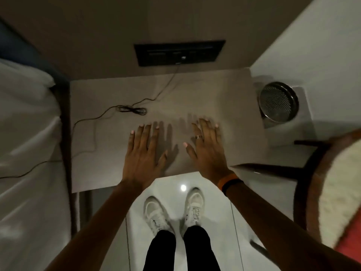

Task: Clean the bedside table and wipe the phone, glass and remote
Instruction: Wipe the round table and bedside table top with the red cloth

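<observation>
Both grips were spread flat and empty, left hand and right hand over the bare bench, as I judged to show it cleared.

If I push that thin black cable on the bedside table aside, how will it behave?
The cable looks thin and floppy, so it would probably drag and snake rather than slide as one piece. Its far end seems plugged into the wall panel, so it will likely tug taut. The bundled loop may snag.
</observation>
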Motion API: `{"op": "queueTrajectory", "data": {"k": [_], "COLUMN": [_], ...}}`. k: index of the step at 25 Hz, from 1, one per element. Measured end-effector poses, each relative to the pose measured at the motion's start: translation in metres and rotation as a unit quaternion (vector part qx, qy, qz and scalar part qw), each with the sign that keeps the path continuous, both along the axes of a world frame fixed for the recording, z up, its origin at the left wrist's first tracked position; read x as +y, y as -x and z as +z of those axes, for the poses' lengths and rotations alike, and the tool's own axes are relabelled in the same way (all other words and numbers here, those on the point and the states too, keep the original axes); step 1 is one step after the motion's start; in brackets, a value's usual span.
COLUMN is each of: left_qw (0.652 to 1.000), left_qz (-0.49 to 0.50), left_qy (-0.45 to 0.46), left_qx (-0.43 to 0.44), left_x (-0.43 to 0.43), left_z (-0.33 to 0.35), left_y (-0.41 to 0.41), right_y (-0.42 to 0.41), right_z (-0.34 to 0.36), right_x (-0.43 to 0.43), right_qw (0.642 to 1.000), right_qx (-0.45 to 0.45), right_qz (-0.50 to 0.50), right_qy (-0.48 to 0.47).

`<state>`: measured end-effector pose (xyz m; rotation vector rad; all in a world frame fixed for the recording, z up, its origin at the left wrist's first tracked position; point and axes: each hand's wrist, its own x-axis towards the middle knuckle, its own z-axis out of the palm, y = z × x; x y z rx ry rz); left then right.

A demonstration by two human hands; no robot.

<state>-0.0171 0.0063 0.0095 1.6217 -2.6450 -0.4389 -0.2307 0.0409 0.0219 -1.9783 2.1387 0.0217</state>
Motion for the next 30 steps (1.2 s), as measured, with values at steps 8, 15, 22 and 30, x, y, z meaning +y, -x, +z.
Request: {"op": "queueTrajectory", "data": {"k": [8, 15, 22, 30], "left_qw": [0.976, 0.929, 0.869, 0.857], "left_qz": [-0.2, -0.35, -0.483, -0.493], "left_qy": [0.003, -0.019, -0.027, -0.023], "left_qx": [0.084, 0.119, 0.107, 0.146], "left_x": [0.042, 0.145, 0.236, 0.247], "left_z": [0.04, 0.044, 0.035, 0.034], "left_y": [0.162, 0.32, 0.397, 0.405], "right_y": [0.12, 0.227, 0.26, 0.278], "right_z": [0.048, 0.064, 0.043, 0.032], "right_x": [0.1, 0.256, 0.355, 0.363], "right_qw": [0.969, 0.915, 0.899, 0.894], "right_qx": [-0.03, 0.023, 0.022, 0.015], "right_qz": [-0.237, -0.393, -0.431, -0.416], "right_qy": [0.066, 0.084, 0.075, 0.165]}}
